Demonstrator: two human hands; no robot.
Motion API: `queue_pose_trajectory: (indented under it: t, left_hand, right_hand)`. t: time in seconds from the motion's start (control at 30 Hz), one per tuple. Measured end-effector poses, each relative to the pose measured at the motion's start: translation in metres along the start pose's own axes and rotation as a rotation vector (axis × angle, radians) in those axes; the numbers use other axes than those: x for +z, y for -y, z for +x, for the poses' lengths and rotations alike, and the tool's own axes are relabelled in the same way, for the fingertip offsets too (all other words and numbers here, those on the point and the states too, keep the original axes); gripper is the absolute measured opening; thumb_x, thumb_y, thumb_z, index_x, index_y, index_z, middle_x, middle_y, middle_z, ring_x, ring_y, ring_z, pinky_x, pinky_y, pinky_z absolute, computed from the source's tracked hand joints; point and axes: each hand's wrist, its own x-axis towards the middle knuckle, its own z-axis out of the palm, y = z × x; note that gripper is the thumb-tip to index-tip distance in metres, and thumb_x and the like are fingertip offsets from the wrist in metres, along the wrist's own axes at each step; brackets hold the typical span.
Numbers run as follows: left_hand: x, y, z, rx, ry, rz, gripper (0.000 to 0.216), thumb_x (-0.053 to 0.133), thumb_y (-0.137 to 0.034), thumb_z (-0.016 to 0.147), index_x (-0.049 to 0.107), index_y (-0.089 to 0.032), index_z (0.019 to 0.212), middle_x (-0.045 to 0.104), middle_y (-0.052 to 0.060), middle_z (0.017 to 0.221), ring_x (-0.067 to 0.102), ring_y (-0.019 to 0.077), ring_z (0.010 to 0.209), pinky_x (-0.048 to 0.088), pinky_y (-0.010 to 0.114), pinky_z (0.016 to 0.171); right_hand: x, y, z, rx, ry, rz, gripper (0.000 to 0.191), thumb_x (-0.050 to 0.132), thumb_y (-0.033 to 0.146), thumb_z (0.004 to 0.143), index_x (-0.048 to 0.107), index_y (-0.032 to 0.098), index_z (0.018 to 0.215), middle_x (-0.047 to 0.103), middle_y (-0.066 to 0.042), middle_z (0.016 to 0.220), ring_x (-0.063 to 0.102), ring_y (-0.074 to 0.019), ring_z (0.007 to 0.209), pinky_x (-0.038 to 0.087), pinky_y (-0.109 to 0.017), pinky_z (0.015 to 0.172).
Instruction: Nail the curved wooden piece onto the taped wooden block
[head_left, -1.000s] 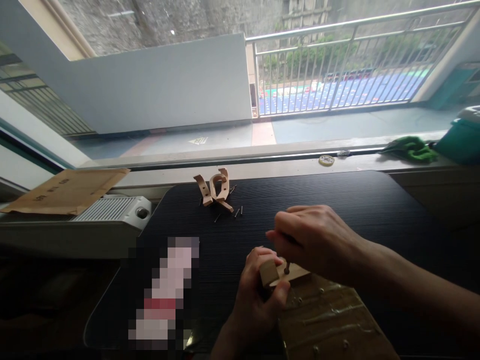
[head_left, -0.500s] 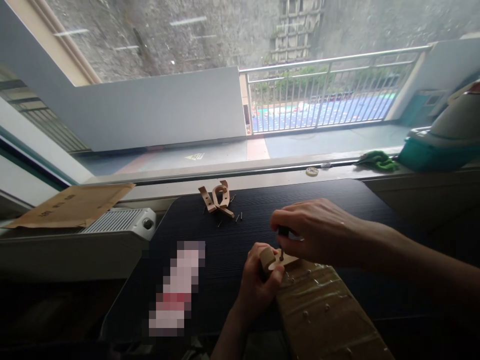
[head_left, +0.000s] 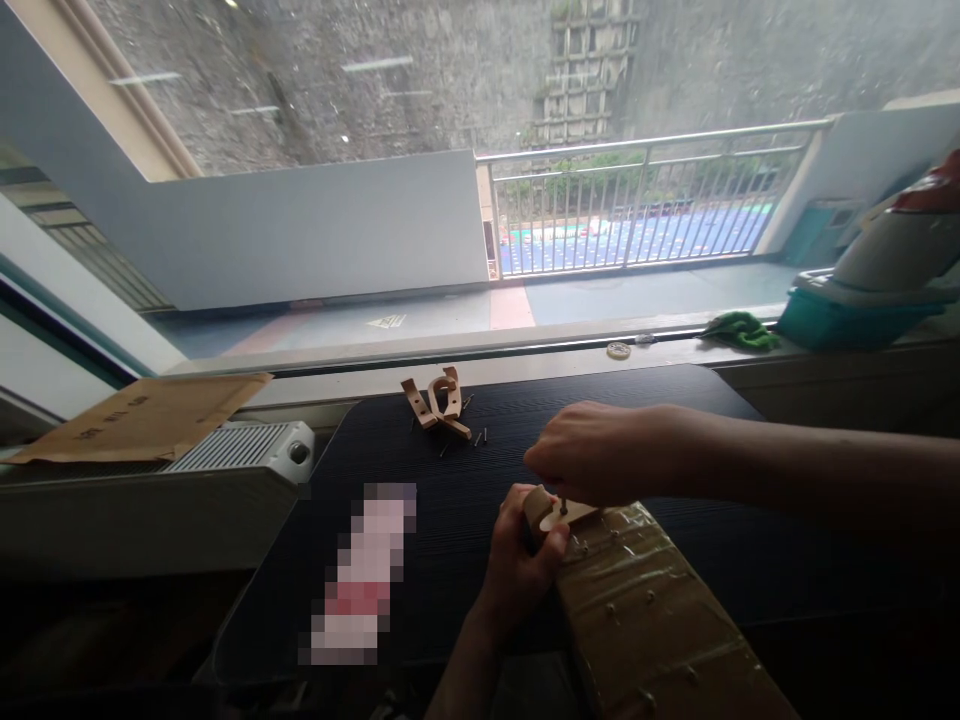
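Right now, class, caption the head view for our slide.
Right hand closed over a grey metal shaft, left hand holding a curved pale wooden piece.

I record daylight from the window (head_left: 379,64) beyond the far edge of the table (head_left: 442,550); near left corner dark. Glare on the wrapped block (head_left: 652,625); pixelated patch (head_left: 367,570) toward the left edge.

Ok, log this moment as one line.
left hand: holding wooden piece at taped block; right hand: closed above metal shaft; screws, other pieces: on black table
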Motion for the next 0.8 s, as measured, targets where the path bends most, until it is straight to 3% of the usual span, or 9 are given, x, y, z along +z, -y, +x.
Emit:
queue_pose_trajectory:
  t: [0.17,0.3,0.4,0.53,0.63,0.8]
  left_hand:
    - [0.000,-0.001,0.001,0.010,-0.007,0.023,0.015,0.056,-0.023,0.076,0.055,-0.017,0.090,0.053,0.004,0.091,0.052,0.0186,0.088,0.043,0.030,0.078]
    - [0.000,-0.002,0.000,0.007,-0.008,0.028,0.015,0.056,-0.024,0.077,0.055,-0.017,0.090,0.054,0.004,0.090,0.053,0.0185,0.087,0.043,0.029,0.077]
    - [-0.001,0.000,0.000,0.007,-0.001,0.041,0.015,0.056,-0.024,0.078,0.055,-0.018,0.092,0.056,0.004,0.094,0.054,0.0196,0.092,0.044,0.030,0.079]
    - [-0.002,0.005,0.000,-0.007,0.016,0.059,0.020,0.057,-0.026,0.079,0.055,-0.018,0.098,0.059,0.004,0.094,0.057,0.0194,0.089,0.045,0.031,0.079]
    - [-0.002,0.006,0.001,-0.030,0.010,0.043,0.020,0.057,-0.028,0.079,0.055,-0.018,0.096,0.060,0.003,0.088,0.058,0.0191,0.084,0.046,0.030,0.075]
    - [-0.002,0.003,0.002,-0.025,0.004,0.032,0.018,0.057,-0.026,0.078,0.056,-0.019,0.094,0.058,0.002,0.086,0.057,0.0179,0.082,0.046,0.028,0.074]
  right_hand:
    - [0.011,-0.002,-0.002,0.178,-0.173,0.058,0.013,0.065,0.015,0.070,0.061,0.018,0.058,0.057,-0.001,0.052,0.050,-0.0127,0.048,0.026,-0.027,0.045]
    - [0.001,0.003,-0.003,0.200,-0.043,-0.008,0.010,0.061,0.021,0.074,0.065,0.017,0.066,0.061,-0.004,0.060,0.052,-0.0132,0.053,0.028,-0.027,0.047]
    - [-0.009,0.006,-0.004,0.145,0.063,0.005,0.005,0.065,0.021,0.069,0.067,0.017,0.070,0.062,-0.002,0.062,0.052,-0.0126,0.054,0.030,-0.026,0.049]
    - [-0.009,0.007,-0.003,0.059,0.011,-0.029,0.010,0.067,0.009,0.062,0.061,0.016,0.058,0.054,0.001,0.051,0.048,-0.0108,0.048,0.030,-0.025,0.047]
    - [-0.003,0.007,-0.002,-0.001,-0.017,-0.026,0.008,0.066,0.009,0.064,0.063,0.016,0.061,0.057,-0.001,0.054,0.050,-0.0123,0.051,0.031,-0.025,0.046]
    - [0.002,0.004,-0.006,0.065,-0.029,-0.015,0.006,0.061,0.010,0.070,0.063,0.014,0.066,0.061,-0.003,0.060,0.055,-0.0137,0.058,0.029,-0.025,0.045]
